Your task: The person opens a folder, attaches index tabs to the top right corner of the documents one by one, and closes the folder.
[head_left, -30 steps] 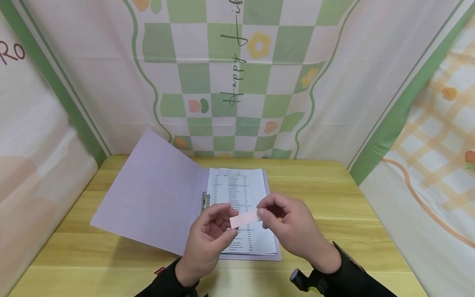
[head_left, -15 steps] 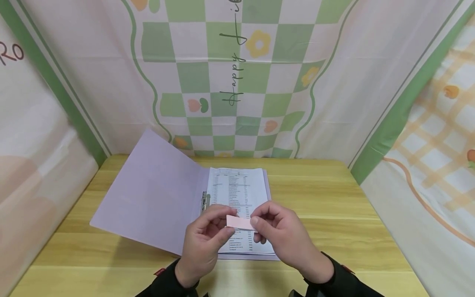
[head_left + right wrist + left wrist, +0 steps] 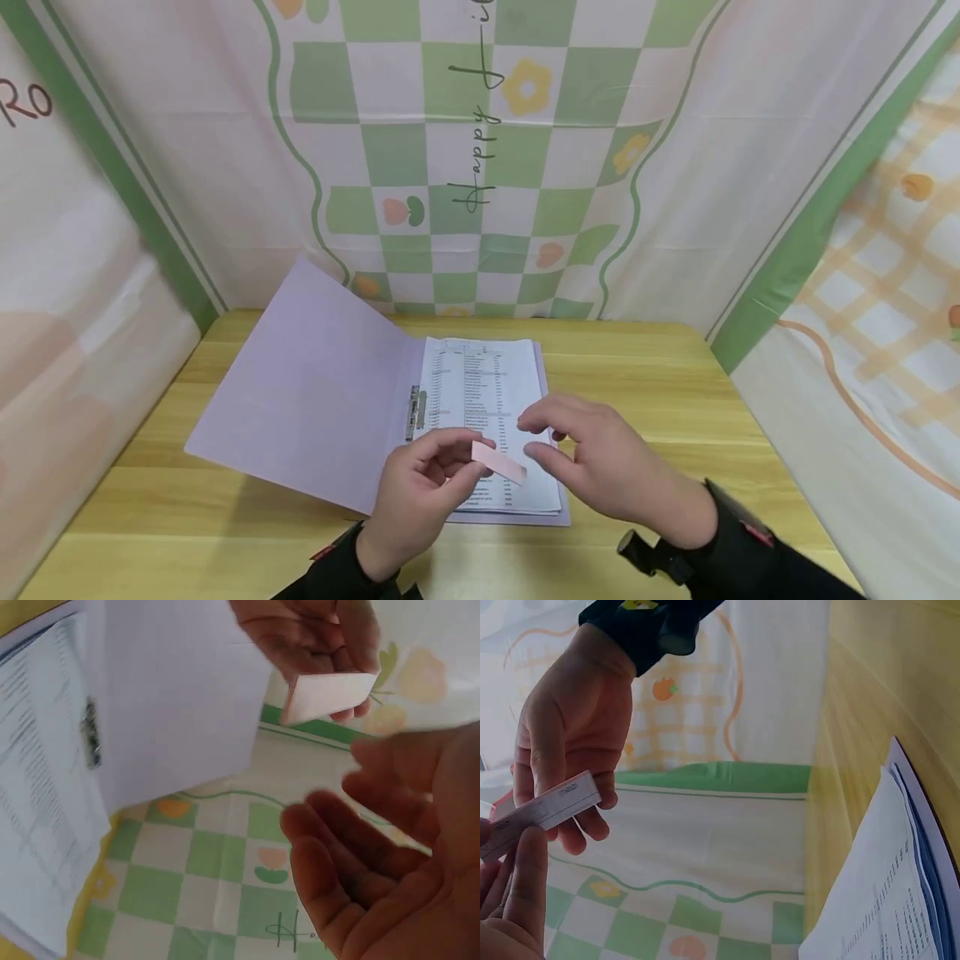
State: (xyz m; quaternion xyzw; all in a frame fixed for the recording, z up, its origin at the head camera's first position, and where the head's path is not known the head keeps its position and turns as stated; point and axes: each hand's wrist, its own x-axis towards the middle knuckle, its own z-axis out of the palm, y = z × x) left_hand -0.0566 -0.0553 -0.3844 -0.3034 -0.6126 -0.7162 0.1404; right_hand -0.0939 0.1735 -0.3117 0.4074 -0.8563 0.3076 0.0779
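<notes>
My left hand (image 3: 420,492) pinches one end of a narrow pink sticky note pad (image 3: 501,463) between thumb and fingers, above the papers in the open folder. In the left wrist view the pad's underside (image 3: 562,802) shows printed lines and small text. The right wrist view shows its plain pink face (image 3: 330,694) and some thickness. My right hand (image 3: 600,454) is just to the right of the pad, thumb and fingers parted with nothing between them. In the right wrist view its fingers (image 3: 322,877) are loosely bent, apart from the pad.
A lilac folder (image 3: 315,392) lies on the wooden table (image 3: 637,358), its cover raised at the left. Printed sheets (image 3: 480,383) lie in it beside a metal clip (image 3: 415,414). Patterned cloth (image 3: 450,150) hangs behind the table and at both sides.
My right hand has let go of the pad and moved away to the right. The pad, now held by the left hand alone, has tilted down toward the right.
</notes>
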